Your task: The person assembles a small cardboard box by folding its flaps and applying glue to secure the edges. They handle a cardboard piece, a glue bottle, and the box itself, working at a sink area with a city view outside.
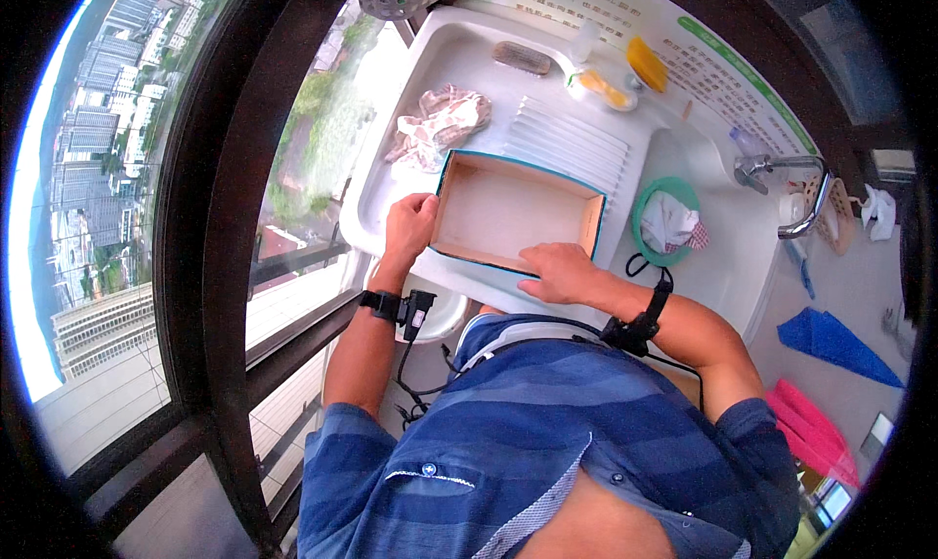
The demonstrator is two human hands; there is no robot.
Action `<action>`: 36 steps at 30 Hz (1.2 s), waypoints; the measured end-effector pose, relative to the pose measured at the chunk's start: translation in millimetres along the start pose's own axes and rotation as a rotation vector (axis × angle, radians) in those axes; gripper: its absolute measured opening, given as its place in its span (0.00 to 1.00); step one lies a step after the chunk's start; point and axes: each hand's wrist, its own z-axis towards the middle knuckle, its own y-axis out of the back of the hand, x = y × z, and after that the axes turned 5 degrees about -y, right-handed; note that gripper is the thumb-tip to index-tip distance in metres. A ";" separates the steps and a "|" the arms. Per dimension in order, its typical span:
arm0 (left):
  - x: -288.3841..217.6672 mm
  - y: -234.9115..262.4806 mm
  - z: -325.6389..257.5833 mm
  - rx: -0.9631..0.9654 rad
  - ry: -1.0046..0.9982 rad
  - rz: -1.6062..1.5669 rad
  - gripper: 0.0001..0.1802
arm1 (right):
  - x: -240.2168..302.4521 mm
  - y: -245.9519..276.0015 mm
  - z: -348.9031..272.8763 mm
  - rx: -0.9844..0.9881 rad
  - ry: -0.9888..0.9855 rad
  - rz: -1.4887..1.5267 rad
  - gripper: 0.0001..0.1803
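The right hand grasps the near wall of an open box, thumb outside, fingers inside. The left hand grips its left end, thumb at the rim. The box lies over the ridged part of a white sink; whether it bears on the ridges cannot be told. A green bowl stands to its right; beyond lie a crumpled cloth and a brush.
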 end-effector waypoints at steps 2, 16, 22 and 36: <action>2.8 0.6 -0.4 0.008 0.026 -0.021 0.19 | 2.8 7.3 1.8 -0.046 -0.010 0.053 0.19; 6.4 5.6 -6.3 0.137 0.106 -0.237 0.18 | 51.1 3.2 148.6 0.122 -0.457 1.069 0.21; 7.8 10.0 -8.3 0.211 0.066 -0.291 0.19 | 35.0 -25.5 176.7 0.067 -0.382 0.917 0.18; 21.2 8.6 -3.2 0.274 0.052 -0.300 0.20 | 49.4 -2.8 161.3 0.118 -0.395 1.145 0.16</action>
